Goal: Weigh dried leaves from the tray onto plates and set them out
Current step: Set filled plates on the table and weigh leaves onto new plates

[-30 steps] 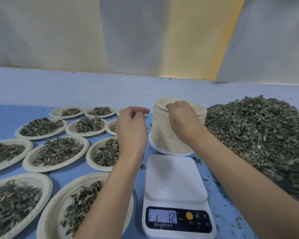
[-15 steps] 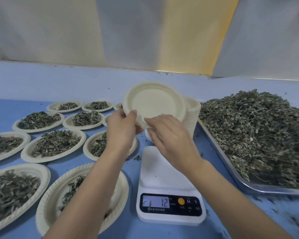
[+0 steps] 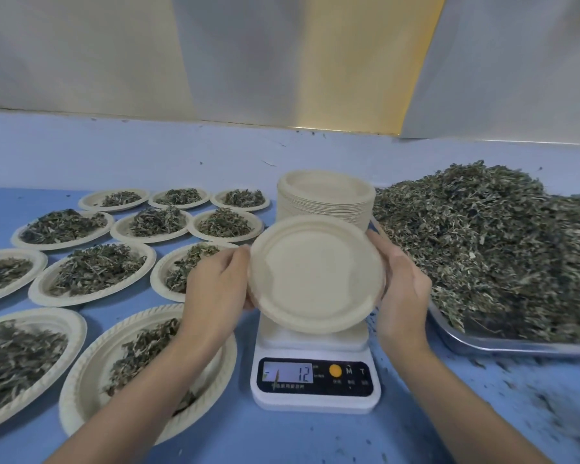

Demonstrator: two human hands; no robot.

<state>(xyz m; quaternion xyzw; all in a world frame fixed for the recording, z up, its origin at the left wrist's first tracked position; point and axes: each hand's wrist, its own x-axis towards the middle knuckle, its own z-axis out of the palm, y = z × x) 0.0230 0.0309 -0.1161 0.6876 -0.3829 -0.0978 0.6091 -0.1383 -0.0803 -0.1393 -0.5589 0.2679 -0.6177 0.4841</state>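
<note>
I hold an empty cream paper plate (image 3: 315,274) tilted toward me just above the white kitchen scale (image 3: 315,383), whose display reads 12. My left hand (image 3: 216,289) grips its left rim and my right hand (image 3: 404,289) grips its right rim. Behind the plate stands a tall stack of empty plates (image 3: 327,199). A metal tray (image 3: 503,343) at the right carries a big heap of dried leaves (image 3: 489,242). Whether the plate touches the scale's platform is hidden.
Several plates filled with dried leaves (image 3: 96,272) cover the blue table (image 3: 315,437) on the left, the nearest one (image 3: 91,376) under my left forearm. Leaf crumbs litter the table at the right front. A pale wall rises close behind the stack.
Both hands took one plate off the top of the stack, brought it toward me and lowered it over the scale. The hands now sit at opposite rims.
</note>
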